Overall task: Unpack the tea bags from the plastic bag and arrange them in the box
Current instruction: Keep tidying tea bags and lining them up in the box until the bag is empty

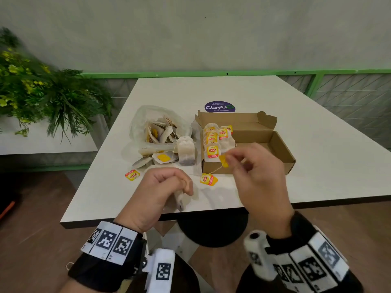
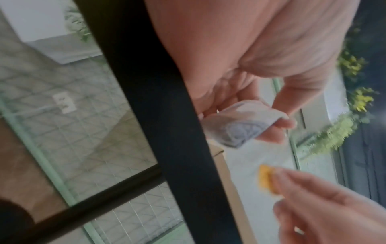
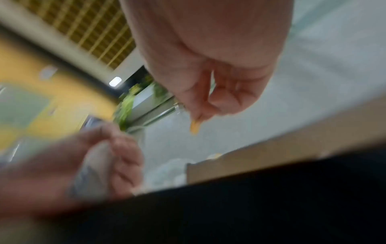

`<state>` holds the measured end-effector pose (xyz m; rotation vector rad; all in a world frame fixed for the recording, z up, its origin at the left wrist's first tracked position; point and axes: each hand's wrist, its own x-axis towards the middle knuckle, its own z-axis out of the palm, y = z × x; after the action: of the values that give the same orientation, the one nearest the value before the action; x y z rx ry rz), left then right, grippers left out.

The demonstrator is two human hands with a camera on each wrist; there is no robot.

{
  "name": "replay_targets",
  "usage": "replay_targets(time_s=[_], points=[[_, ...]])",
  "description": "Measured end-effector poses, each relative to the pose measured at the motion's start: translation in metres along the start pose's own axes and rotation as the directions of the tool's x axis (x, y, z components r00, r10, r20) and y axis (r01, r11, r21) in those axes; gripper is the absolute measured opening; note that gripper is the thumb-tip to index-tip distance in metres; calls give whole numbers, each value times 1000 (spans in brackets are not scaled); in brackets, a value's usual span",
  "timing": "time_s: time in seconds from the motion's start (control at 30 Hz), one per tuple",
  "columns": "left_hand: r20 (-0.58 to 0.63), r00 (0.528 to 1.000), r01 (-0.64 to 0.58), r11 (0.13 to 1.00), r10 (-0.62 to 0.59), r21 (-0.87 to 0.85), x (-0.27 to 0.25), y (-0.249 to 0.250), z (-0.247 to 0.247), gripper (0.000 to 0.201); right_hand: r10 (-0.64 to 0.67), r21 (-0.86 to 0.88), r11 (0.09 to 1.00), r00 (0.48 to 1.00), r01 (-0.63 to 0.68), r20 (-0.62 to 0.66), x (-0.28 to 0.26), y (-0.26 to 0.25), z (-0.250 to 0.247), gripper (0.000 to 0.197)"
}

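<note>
Head view above table [image 1: 317, 144], facing down; wrist views close, low, blurred; all share box [image 1: 281, 149].

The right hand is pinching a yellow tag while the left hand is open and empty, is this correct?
Not quite. The right hand does pinch the yellow tag, but the left hand is not empty: it grips a tea bag, as the left wrist view shows.

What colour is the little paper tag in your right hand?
Yellow-orange. The tag shows best in the head view, pinched by the right hand.
</note>
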<state>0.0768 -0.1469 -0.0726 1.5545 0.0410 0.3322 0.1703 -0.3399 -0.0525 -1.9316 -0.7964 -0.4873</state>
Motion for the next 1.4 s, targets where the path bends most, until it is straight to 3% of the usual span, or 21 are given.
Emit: replay_targets(time_s=[0.03, 0.07, 0.1, 0.17, 0.23, 0.3, 0.37, 0.47, 0.53, 0.6, 0.67, 0.73, 0.77, 0.87, 1.1, 1.23, 1.33, 1.4], points=[[-59, 998, 13, 992, -20, -123, 2, -1, -1, 11, -114, -186, 973, 983, 141, 145, -1, 2, -2, 6], [-115, 992, 18, 972, -47, -235, 4, -2, -3, 7, -127, -262, 941, 940, 215, 316, -3, 3, -6, 8], [-165, 984, 15, 952, -68, -305, 5, -3, -3, 9, -42, -266, 947, 888, 181, 457, -3, 0, -12, 9], [-240, 968, -3, 953, -74, -304, 8, -7, -3, 23, 138, -160, 986, 772, -48, 620, -6, -9, -28, 11], [-278, 959, -19, 968, -53, -248, 10, -8, 0, 29, 144, 52, 968, 717, -244, 682, -9, -17, -41, 11], [-295, 954, -19, 978, -45, -209, 10, -7, 2, 26, 109, 285, 876, 734, -390, 671, -10, -23, -46, 8], [-317, 947, -1, 981, -61, -191, 11, -7, 2, 24, 136, 495, 720, 799, -486, 586, -11, -26, -43, 7], [-304, 952, 16, 996, -43, -90, 9, -8, 2, 16, 296, 719, 483, 866, -499, 402, -3, -27, -42, 11], [-248, 969, 20, 1000, -18, 6, 5, -7, 3, 16, 370, 794, 407, 876, -452, 309, 3, -28, -44, 12], [-186, 983, 16, 996, 0, 88, 3, -5, 5, 22, 395, 811, 431, 891, -395, 224, 7, -27, -43, 8], [-133, 991, 8, 992, 9, 123, 1, -3, 6, 29, 400, 788, 512, 907, -342, 134, 9, -27, -42, 8], [-100, 995, 15, 995, -6, 95, 1, -1, 6, 19, 395, 759, 575, 916, -304, 68, 12, -29, -43, 9], [-83, 996, 24, 997, -18, 71, 0, 0, 6, 13, 398, 754, 586, 916, -295, 50, 14, -29, -44, 9], [-44, 998, 48, 999, -47, 26, -2, 0, 6, 24, 420, 756, 585, 907, -293, 27, 23, -29, -50, 18], [32, 999, 15, 1000, -15, -17, -3, -1, 0, 8, 425, 740, 526, 883, -420, 199, 38, -27, -53, 19], [147, 989, 25, 995, -11, -94, -1, -2, -9, 21, 387, 720, 509, 873, -471, 298, 32, -24, -45, 23], [109, 994, 33, 970, -7, -243, 0, -3, -11, 40, 336, 540, 672, 858, -507, 388, 16, -23, -30, 25], [50, 998, 64, 939, -49, -337, 0, -5, -10, 46, 338, 365, 760, 806, -538, 485, 1, -25, -18, 11]])
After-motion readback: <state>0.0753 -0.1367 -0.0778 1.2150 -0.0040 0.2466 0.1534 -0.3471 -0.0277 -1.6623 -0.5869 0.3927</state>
